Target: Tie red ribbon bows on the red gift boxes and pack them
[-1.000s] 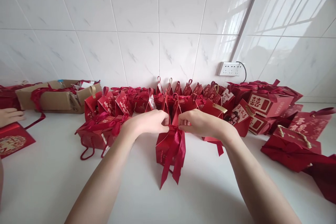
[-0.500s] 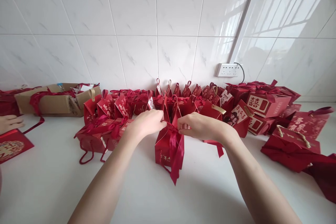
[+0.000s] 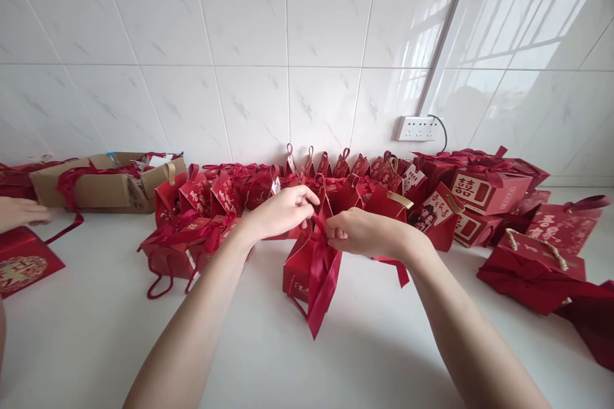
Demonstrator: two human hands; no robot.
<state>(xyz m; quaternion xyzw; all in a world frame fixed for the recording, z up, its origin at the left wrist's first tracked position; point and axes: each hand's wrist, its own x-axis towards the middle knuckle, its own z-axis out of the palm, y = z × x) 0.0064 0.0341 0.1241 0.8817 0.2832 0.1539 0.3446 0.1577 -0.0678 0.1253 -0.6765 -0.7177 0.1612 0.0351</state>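
Note:
In the middle of the white table stands a small red gift box (image 3: 296, 278) with pale lettering and a twisted red cord at its front. A dark red satin ribbon (image 3: 322, 284) crosses its top, and one tail hangs down the front past the base. My left hand (image 3: 285, 211) is above the back of the box, fingers curled, pinching a strand of the ribbon. My right hand (image 3: 359, 231), at the box's right upper side, is closed on the ribbon with curled fingers. Both hands partly hide the ribbon's crossing and the boxes behind.
Many red gift boxes (image 3: 223, 195) line the wall. Stacked boxes (image 3: 489, 190) and a bag with a beaded handle (image 3: 532, 262) sit at right. At left are a cardboard carton (image 3: 79, 192), another person's hand (image 3: 22, 212) and a red box (image 3: 29, 262). A power strip (image 3: 415, 128) is on the wall.
My left hand has risen slightly and moved right, its index finger now straighter. The ribbon tail has swung a little. At far left, the other person's hand has lifted a little.

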